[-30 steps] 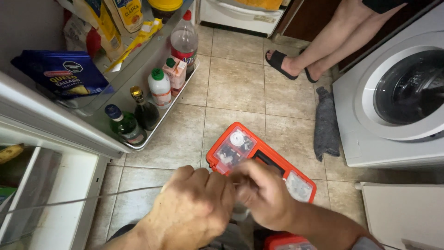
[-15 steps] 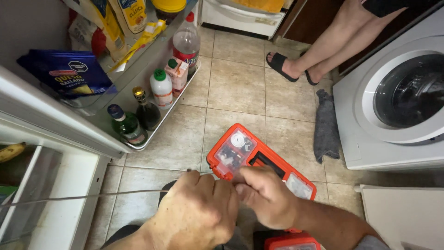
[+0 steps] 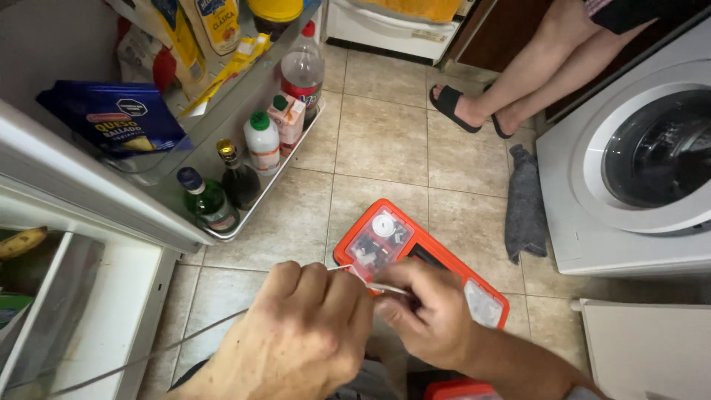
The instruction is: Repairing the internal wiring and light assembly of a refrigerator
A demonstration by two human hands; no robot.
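Both hands' fingers — left hand point(image 3: 300, 337), right hand point(image 3: 429, 315) — pinched on thin wire point(image 3: 381, 287) above orange case point(image 3: 485, 285)

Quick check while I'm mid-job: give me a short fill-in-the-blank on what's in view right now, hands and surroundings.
1. Both hands, the left hand and right hand, meet over a thin ____ that trails off to the lower left.
2. The open parts case on the tiled floor is ____ in colour.
3. The grey cloth lies beside the white ____ machine.
4. The bottles stand in the shelf of the open fridge ____.

Missing words: wire; orange; washing; door
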